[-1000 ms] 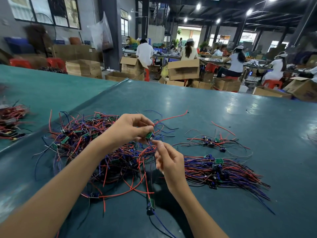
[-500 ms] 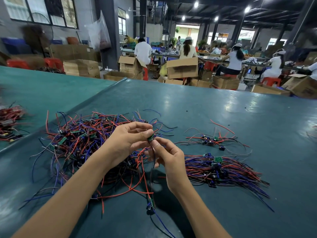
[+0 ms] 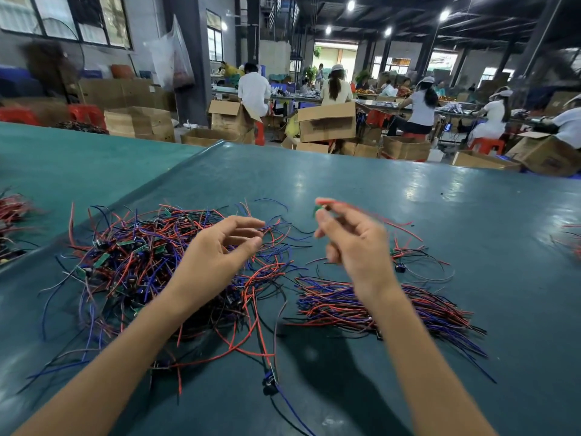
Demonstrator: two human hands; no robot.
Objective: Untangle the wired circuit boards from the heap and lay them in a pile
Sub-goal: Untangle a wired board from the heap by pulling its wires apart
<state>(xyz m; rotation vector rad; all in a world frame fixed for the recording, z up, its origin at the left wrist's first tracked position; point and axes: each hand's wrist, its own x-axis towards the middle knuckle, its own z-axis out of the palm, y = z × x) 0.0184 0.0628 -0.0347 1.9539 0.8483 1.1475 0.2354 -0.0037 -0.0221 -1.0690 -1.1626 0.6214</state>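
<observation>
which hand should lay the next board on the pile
Right. The right hand pinches a blurred board and hovers near the pile; the left hand holds no board and is over the heap.

Two hands working: left hand (image 3: 220, 253), right hand (image 3: 355, 247). One wired circuit board (image 3: 319, 209) sitting pinched in the right. Three wire groups lying on the tabletop (image 3: 408, 196): one tangled heap (image 3: 132, 259), one sorted pile (image 3: 377, 303), one small loose cluster (image 3: 408, 256). One stray board (image 3: 270, 377) lying toward the near edge. Boards in the heap tangling too much to count. At least five seated people (image 3: 253, 89) showing beyond the far edge.
</observation>
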